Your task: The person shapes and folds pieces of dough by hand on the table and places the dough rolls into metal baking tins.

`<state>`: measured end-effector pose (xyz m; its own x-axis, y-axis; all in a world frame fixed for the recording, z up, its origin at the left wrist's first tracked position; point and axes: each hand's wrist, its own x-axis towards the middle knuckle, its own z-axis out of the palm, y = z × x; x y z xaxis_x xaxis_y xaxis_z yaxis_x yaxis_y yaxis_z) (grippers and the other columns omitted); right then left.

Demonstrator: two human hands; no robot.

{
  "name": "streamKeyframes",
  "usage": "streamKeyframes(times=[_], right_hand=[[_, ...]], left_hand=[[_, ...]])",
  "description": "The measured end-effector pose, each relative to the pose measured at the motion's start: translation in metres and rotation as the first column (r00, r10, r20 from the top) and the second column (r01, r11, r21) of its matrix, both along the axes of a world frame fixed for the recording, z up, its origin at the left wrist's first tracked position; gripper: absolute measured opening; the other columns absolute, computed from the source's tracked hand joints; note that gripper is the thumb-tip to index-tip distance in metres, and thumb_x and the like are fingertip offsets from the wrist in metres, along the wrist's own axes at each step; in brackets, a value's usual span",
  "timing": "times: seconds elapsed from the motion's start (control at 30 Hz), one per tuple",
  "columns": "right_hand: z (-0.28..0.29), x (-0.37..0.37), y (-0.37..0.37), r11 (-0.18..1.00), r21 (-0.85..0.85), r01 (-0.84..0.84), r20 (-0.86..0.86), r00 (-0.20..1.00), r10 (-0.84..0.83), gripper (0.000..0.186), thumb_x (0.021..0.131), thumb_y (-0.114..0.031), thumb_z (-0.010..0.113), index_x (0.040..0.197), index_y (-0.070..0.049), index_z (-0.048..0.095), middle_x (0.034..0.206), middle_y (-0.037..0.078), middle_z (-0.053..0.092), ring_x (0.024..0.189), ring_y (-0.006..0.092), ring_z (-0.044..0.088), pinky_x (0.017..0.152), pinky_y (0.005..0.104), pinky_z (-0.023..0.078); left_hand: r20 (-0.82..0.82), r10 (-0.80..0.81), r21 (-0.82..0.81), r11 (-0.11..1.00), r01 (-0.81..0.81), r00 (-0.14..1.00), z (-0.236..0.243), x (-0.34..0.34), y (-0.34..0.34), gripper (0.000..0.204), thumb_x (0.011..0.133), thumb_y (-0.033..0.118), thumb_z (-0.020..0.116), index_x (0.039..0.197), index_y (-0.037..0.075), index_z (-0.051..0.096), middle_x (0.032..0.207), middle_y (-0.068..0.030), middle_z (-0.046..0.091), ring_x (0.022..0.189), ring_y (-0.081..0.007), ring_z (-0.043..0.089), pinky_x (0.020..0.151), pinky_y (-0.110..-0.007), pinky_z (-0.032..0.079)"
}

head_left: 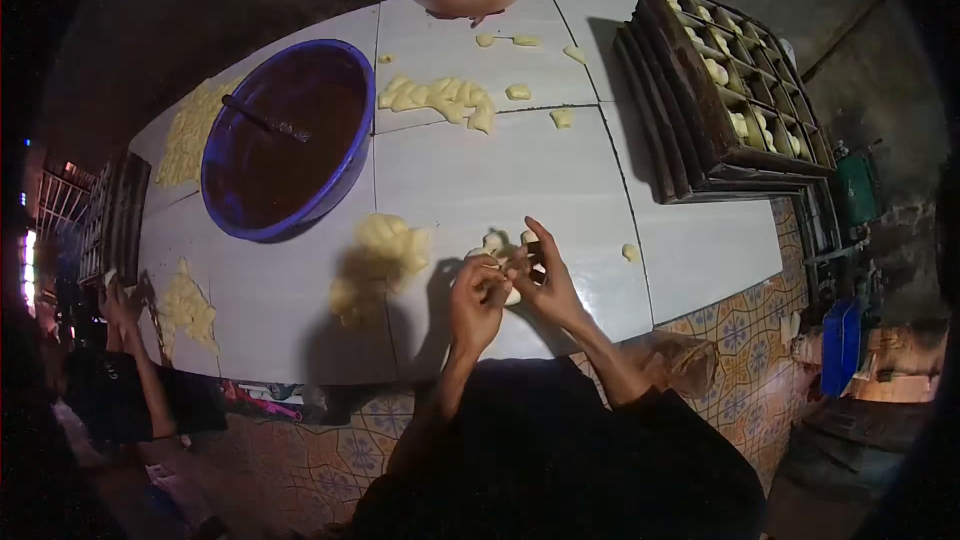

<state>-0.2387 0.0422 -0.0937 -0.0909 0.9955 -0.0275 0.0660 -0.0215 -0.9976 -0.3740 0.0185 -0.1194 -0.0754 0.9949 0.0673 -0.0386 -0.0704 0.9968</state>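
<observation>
My left hand (477,292) and my right hand (550,285) meet over the near edge of the white tiled table. Both have bent fingers, drawn together around a pale yellow dough piece (513,297), which shows only in part between them. The right index finger points upward. More small dough pieces (493,240) lie just beyond my fingertips, partly covered. Left of my left hand sits a heap of cut dough (392,240), half in shadow. A single dough piece (630,252) rests to the right of my right hand.
A large blue basin (365,130) with brown contents and a long-handled tool stands on the left. Stacked dark trays (690,125), the top one divided and holding dough, stand at right. More dough (440,97) lies farther back. One person sits opposite; another's hands (120,308) work at left.
</observation>
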Motion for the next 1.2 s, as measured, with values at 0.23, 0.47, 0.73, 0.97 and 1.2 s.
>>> streamKeyframes(times=[0.23,0.47,0.73,0.97,1.2], right_hand=[[-0.029,0.040,0.060,0.796,-0.109,-0.595,0.115,0.788,0.605,0.047,0.077,0.000,0.064,0.124,-0.005,0.060,0.111,0.015,0.065,0.099,0.0261,0.064,0.089,0.0372,0.051],[-0.080,0.047,0.136,0.862,-0.070,-0.502,0.319,0.807,0.497,0.039,0.068,0.001,0.061,0.107,-0.001,0.066,0.106,0.011,0.067,0.101,0.0227,0.063,0.089,0.0328,0.048],[-0.081,0.028,0.116,0.909,0.083,-0.409,0.625,0.732,0.273,0.036,0.079,-0.008,0.057,0.113,0.000,0.062,0.118,0.021,0.059,0.103,0.0373,0.059,0.091,0.0401,0.048],[-0.108,0.028,0.085,0.917,0.397,-0.049,0.596,0.773,-0.217,0.025,0.087,-0.016,0.059,0.108,-0.004,0.062,0.109,0.018,0.058,0.107,0.0356,0.051,0.090,0.0452,0.041],[-0.068,0.068,0.088,0.913,-0.316,0.258,-0.631,0.662,-0.405,0.027,0.097,-0.022,0.052,0.114,-0.002,0.056,0.090,0.013,0.059,0.076,0.0223,0.057,0.064,0.0326,0.050]], left_hand=[[0.299,-0.140,0.117,0.987,0.109,0.944,0.013,-0.022,0.014,0.032,0.084,-0.002,0.061,0.115,0.002,0.053,0.113,-0.0107,0.055,0.095,-0.0156,0.059,0.084,-0.026,0.047],[0.170,0.227,-0.171,0.965,-0.199,0.959,0.012,-0.058,0.027,0.013,0.087,-0.002,0.057,0.100,-0.003,0.057,0.092,-0.0095,0.062,0.089,-0.0187,0.064,0.084,-0.030,0.049],[0.129,0.187,-0.062,0.982,-0.180,0.974,-0.038,-0.088,0.031,0.012,0.084,-0.008,0.058,0.095,-0.004,0.059,0.087,-0.0078,0.062,0.080,-0.0160,0.064,0.075,-0.027,0.052],[0.125,0.243,-0.126,0.966,-0.228,0.962,-0.041,-0.050,0.025,0.004,0.083,-0.007,0.060,0.086,-0.004,0.061,0.080,-0.0100,0.062,0.075,-0.0170,0.062,0.073,-0.028,0.051],[-0.015,0.259,0.034,0.966,-0.258,0.966,-0.061,-0.009,0.038,0.008,0.074,-0.010,0.055,0.077,-0.006,0.060,0.080,-0.0128,0.060,0.073,-0.0231,0.058,0.067,-0.030,0.053]])
